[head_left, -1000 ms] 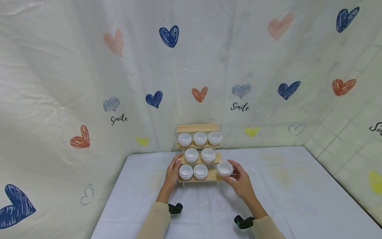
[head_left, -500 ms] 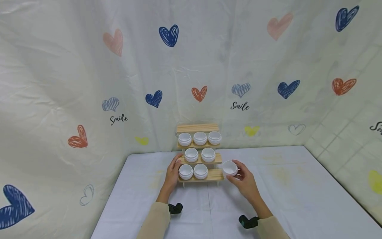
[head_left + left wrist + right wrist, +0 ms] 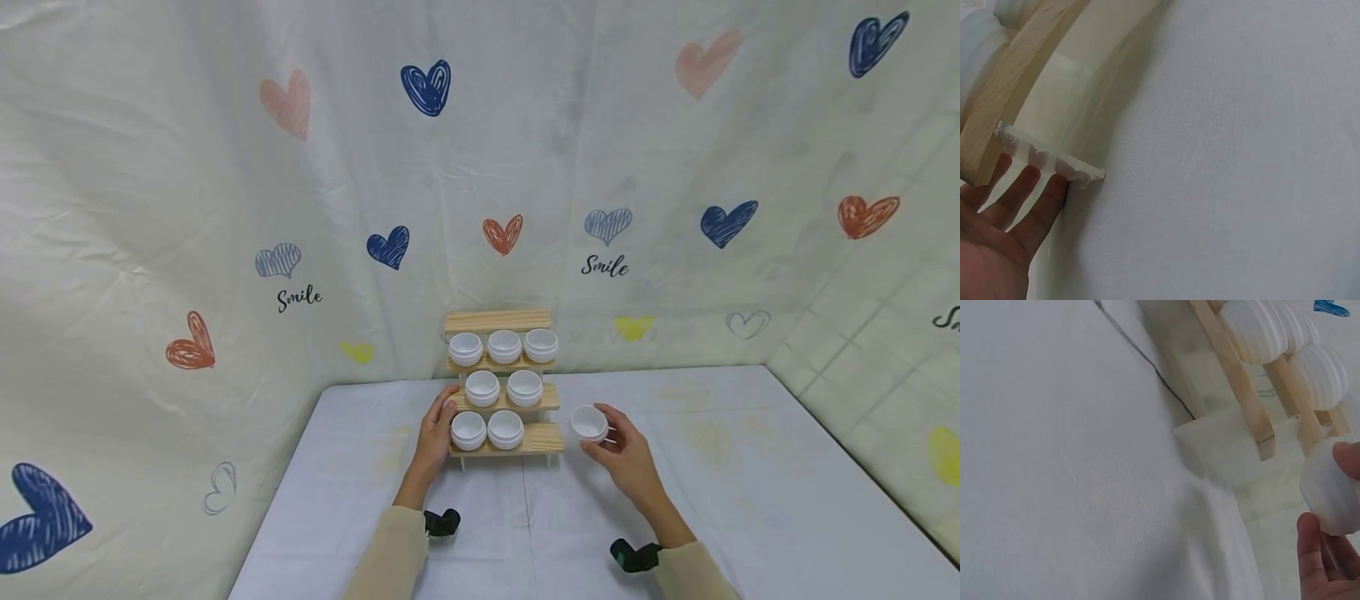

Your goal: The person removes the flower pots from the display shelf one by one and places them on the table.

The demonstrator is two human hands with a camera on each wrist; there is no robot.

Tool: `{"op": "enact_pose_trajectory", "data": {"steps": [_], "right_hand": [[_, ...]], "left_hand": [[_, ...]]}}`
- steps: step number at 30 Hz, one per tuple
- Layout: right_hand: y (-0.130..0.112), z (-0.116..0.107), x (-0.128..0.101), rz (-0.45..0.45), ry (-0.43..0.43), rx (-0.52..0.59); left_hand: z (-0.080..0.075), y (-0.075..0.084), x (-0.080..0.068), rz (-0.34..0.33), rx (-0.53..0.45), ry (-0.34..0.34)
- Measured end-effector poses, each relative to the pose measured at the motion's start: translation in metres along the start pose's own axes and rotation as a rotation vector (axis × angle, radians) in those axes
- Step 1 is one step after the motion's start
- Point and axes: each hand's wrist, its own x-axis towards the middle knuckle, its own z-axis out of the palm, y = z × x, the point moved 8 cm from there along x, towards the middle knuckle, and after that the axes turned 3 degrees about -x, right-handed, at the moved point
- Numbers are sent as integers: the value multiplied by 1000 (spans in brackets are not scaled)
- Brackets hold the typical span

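Note:
A three-tier wooden display stand (image 3: 544,435) with clear side panels holds white round cups, three on top and two on each lower tier. My left hand (image 3: 433,433) rests against the stand's left side; in the left wrist view its fingers (image 3: 1041,209) lie fairly straight with their tips at the clear panel. My right hand (image 3: 628,454) pinches another white cup (image 3: 588,423) between thumb and fingers, to the right of the bottom tier and apart from it. In the right wrist view that cup (image 3: 1329,490) overlaps the end of the wooden boards.
A white cloth covers the table (image 3: 750,483). Right behind the stand hangs a white curtain (image 3: 525,150) printed with hearts. A cup (image 3: 506,430) stands in the middle of the bottom tier, with bare board to its right.
My right hand has carried its cup rightward, from over the right end of the bottom tier to beside the stand. The left hand and the stand have stayed put.

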Motion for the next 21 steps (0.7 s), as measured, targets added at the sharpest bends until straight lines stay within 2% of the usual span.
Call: {"op": "enact_pose_trajectory", "data": {"steps": [7,14,21], "right_hand": [[14,-5,5,44,-8,-23],[25,-10,8,108,-13,-55],[33,-12,13,139,-12,-98]], "left_hand": [[2,0,0,10,2,27],[-1,-24,11,28,44,58],[-4,-33,15,28,45,64]]}}
